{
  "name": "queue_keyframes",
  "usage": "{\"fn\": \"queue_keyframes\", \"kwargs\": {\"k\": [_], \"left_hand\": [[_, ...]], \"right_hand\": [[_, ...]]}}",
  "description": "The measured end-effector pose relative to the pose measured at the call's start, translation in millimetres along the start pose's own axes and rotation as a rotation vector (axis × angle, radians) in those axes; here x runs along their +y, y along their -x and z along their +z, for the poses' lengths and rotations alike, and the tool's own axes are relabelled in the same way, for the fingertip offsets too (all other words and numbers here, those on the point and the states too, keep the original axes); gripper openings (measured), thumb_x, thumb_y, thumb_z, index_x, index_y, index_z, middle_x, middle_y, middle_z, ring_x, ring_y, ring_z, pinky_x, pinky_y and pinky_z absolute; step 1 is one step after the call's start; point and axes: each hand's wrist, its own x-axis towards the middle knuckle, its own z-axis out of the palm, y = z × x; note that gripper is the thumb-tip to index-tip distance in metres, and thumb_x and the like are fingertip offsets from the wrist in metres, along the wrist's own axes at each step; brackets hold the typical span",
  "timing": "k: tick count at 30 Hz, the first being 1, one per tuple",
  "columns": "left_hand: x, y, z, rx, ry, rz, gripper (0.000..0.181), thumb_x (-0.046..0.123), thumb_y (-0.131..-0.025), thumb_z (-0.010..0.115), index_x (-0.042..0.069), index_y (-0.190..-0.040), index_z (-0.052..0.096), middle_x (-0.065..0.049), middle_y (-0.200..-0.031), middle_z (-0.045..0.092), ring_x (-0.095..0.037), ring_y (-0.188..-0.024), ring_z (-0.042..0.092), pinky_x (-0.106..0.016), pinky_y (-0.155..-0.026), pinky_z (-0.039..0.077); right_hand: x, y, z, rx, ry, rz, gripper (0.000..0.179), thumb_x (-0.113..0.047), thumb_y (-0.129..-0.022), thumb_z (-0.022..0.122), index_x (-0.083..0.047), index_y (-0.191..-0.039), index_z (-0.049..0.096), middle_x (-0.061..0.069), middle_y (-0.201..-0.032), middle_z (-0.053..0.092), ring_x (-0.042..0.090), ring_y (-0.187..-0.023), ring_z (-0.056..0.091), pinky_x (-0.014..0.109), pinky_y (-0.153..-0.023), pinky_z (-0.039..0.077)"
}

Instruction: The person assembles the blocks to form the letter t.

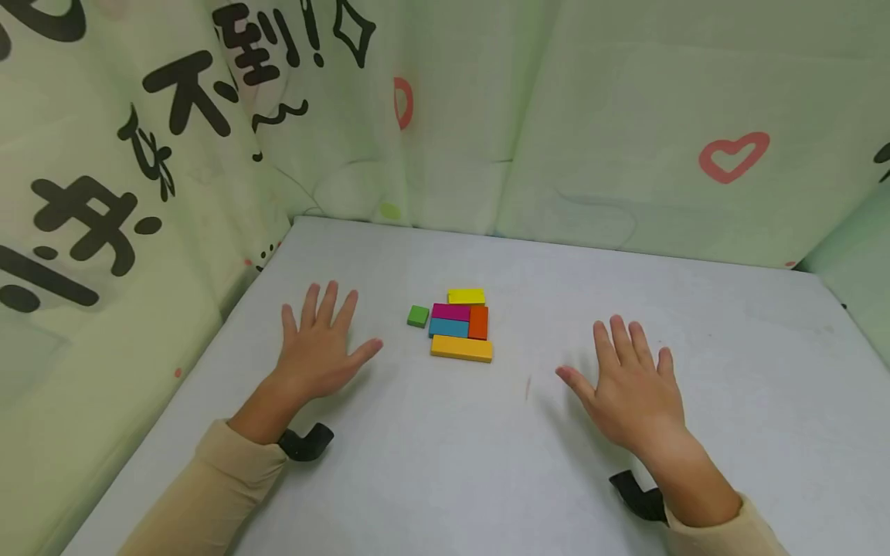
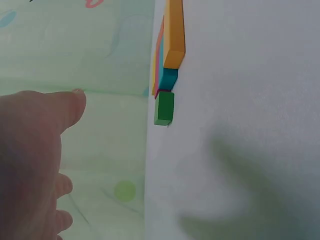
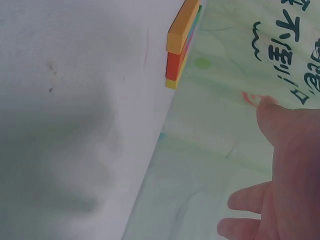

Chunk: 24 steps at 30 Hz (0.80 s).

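Grip splayed and empty on left hand (image 1: 316, 359) and right hand (image 1: 634, 394), amber block (image 1: 462, 349) cut off in both wrist views

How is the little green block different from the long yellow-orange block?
The green block is short and stubby, while the yellow-orange block is much longer. The green block sits off to the left in the head view; the yellow-orange block lies along the group's near side. Both have straight edges and rest on the white table.
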Motion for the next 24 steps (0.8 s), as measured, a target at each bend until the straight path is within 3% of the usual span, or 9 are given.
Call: {"fn": "queue_keyframes", "kwargs": {"k": [6,13,18,24], "left_hand": [[0.4,-3.5,1.4,0.005,0.042,0.049,0.090,0.056,-0.096,0.057,0.002,-0.159,0.020,-0.023,-0.165,0.005,-0.041,-0.150,-0.004,-0.069,-0.111,-0.005],[3.8,-8.3,5.6,0.015,0.156,0.171,0.080,0.035,-0.097,0.068,-0.005,-0.154,0.029,-0.025,-0.162,0.020,-0.040,-0.149,0.015,-0.064,-0.115,0.013],[9.2,-14.8,9.6,0.048,0.155,0.260,0.072,0.032,-0.093,0.074,0.001,-0.150,0.042,-0.017,-0.155,0.039,-0.036,-0.145,0.029,-0.058,-0.115,0.023],[17.1,-30.2,15.9,0.048,0.168,0.314,0.058,0.028,-0.091,0.076,0.008,-0.142,0.056,-0.009,-0.143,0.055,-0.034,-0.139,0.038,-0.061,-0.110,0.030]], "right_hand": [[-1.4,-2.5,-2.3,-0.001,-0.011,-0.012,0.093,-0.065,-0.100,0.038,0.009,-0.154,0.023,0.032,-0.159,0.017,0.049,-0.147,0.010,0.073,-0.109,0.006],[-8.6,-6.5,-2.5,0.024,-0.020,-0.061,0.088,-0.058,-0.101,0.046,0.010,-0.153,0.025,0.028,-0.160,0.022,0.046,-0.147,0.014,0.071,-0.110,0.010],[-18.0,-13.9,1.0,0.055,-0.058,-0.113,0.082,-0.050,-0.100,0.056,0.008,-0.151,0.032,0.026,-0.157,0.030,0.045,-0.145,0.022,0.069,-0.111,0.015],[-33.8,-28.3,6.9,0.077,-0.112,-0.188,0.071,-0.034,-0.096,0.067,0.011,-0.144,0.042,0.029,-0.146,0.046,0.046,-0.135,0.040,0.061,-0.109,0.031]]}}
